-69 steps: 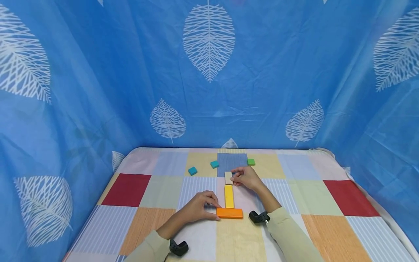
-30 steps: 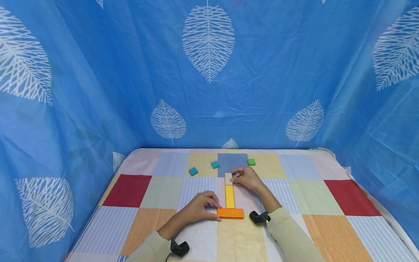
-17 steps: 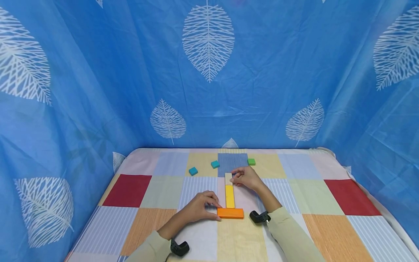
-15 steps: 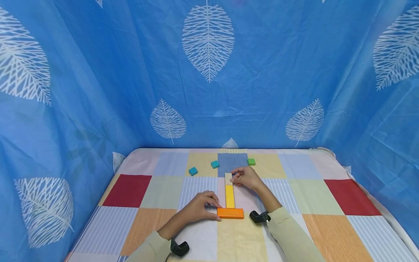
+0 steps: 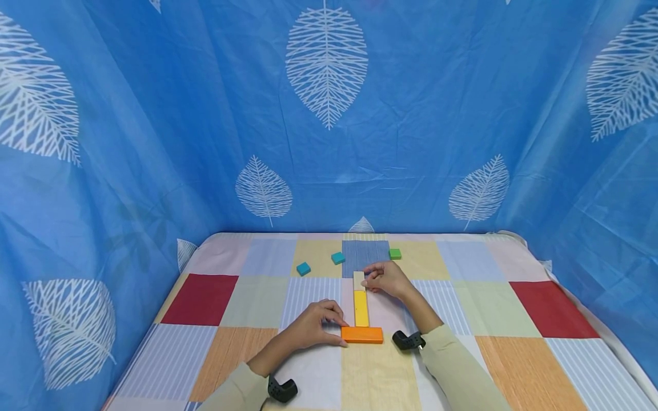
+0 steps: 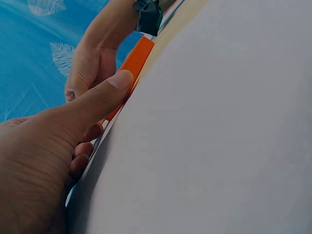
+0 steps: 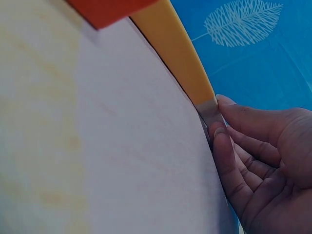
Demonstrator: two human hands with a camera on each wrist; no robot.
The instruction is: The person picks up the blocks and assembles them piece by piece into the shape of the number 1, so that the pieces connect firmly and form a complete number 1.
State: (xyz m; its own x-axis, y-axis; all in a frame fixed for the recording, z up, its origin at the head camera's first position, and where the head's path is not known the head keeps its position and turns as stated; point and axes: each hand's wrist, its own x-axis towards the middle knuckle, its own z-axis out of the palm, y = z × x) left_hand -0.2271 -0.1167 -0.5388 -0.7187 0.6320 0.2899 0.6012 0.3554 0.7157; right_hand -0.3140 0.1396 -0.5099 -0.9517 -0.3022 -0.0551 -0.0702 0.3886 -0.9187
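Note:
In the head view my left hand (image 5: 313,324) grips the left end of an orange block (image 5: 362,335), which lies crosswise. Its thumb presses the near side of the orange block (image 6: 139,58) in the left wrist view. A yellow block (image 5: 361,309) runs straight away from the orange one's far side, its near end against it. Beyond it, in line and end to end, sits a cream block (image 5: 358,280). My right hand (image 5: 388,279) pinches the cream block from the right with thumb and fingertips. Much of the cream block (image 7: 209,111) is behind the fingers in the right wrist view.
Two small teal blocks (image 5: 303,268) lie apart at the back left of the patchwork-covered table (image 5: 267,357). A small green block (image 5: 394,254) lies just behind the right hand. Blue curtains (image 5: 411,114) with white leaf prints enclose the table's back and sides.
The narrow gap between the cream and yellow blocks has closed, and their ends now meet. Both hands have kept nearly the same place and hold.

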